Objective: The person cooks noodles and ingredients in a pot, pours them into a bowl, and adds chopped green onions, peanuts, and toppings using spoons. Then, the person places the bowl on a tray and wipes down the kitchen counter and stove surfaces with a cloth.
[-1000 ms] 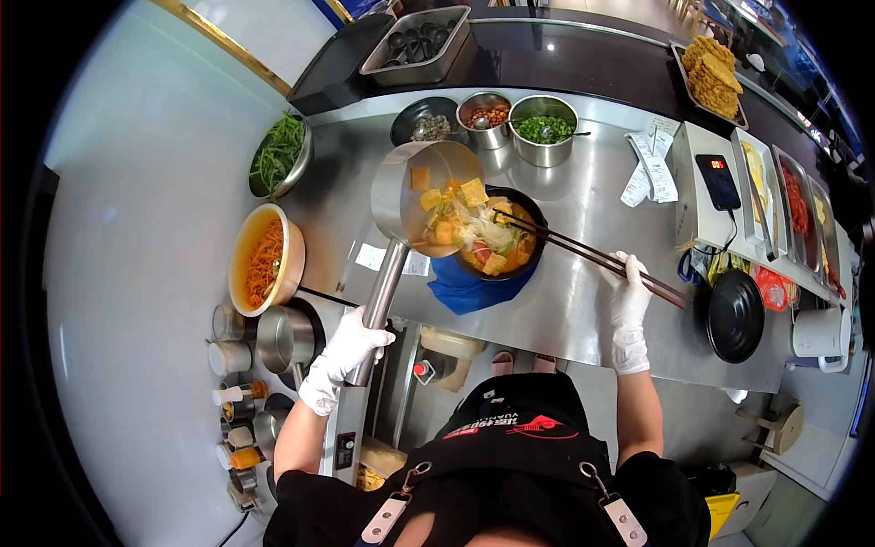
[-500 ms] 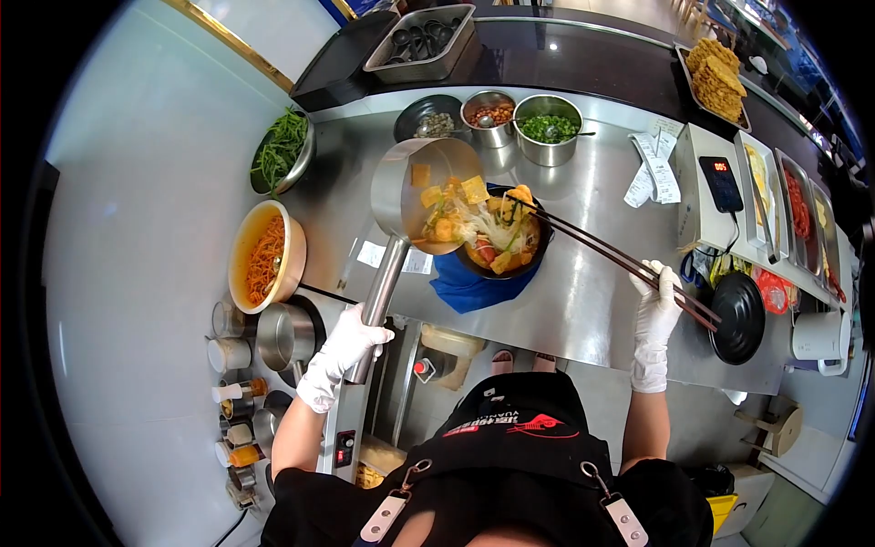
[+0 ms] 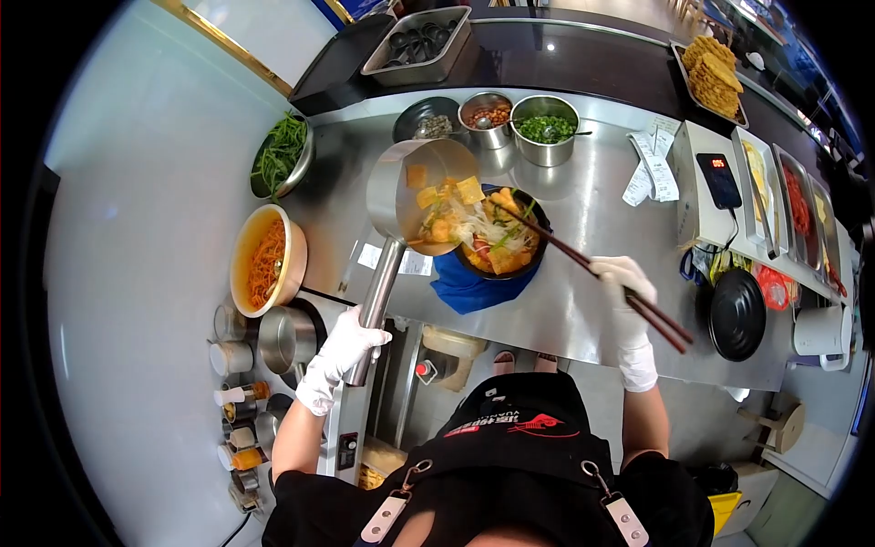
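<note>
Beyond the tilted saucepan [image 3: 386, 190] and black bowl [image 3: 531, 202] stand two metal pots [image 3: 545, 153].

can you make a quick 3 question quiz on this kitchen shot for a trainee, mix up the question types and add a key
1. True or false: the left hand grips the saucepan by its handle.
2. What colour is the cloth by the black bowl?
A) red
B) blue
C) yellow
3. Fill in the blank: the right hand holds a pair of ____.

Key:
1. True.
2. B, blue.
3. Chopsticks.
</note>
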Tool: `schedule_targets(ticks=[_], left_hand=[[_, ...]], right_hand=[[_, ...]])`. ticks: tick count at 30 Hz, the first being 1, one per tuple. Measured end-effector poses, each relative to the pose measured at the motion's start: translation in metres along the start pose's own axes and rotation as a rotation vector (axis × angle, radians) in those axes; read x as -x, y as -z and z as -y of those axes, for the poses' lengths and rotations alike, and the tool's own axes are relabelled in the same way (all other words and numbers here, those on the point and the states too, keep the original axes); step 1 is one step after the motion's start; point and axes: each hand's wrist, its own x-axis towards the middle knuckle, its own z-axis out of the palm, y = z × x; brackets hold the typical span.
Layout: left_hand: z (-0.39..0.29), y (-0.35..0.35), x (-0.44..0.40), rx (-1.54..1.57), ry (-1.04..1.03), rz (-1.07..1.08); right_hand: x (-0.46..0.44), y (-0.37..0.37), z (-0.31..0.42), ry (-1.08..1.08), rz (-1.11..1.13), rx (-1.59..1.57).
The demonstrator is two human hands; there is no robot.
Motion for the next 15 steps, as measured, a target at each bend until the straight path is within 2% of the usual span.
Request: schedule_targets(ticks=[2,4,7,12,15], left_hand=[[-0.001,0.0,0.0,0.007,0.003,-0.005],[0.0,0.0,0.001,0.016,0.004,-0.004],[0.003,0.002,0.0,0.019,0.01,0.015],[0.001,0.001,0.002,-0.002,0.03,0.018],[-0.006,-0.001,0.003,-0.052,0.04,0.013]], right_hand=[[-0.003,-0.017,0.001,0.039,0.143,0.112],[-0.006,-0.031,-0.002,0.082,0.259,0.059],[-0.007,-0.03,0.001,0.157,0.334,0.098],[-0.005,0.013,0.032,0.025,0.166,0.099],[-0.006,0.027,0.033,-0.003,-0.01,-0.15]])
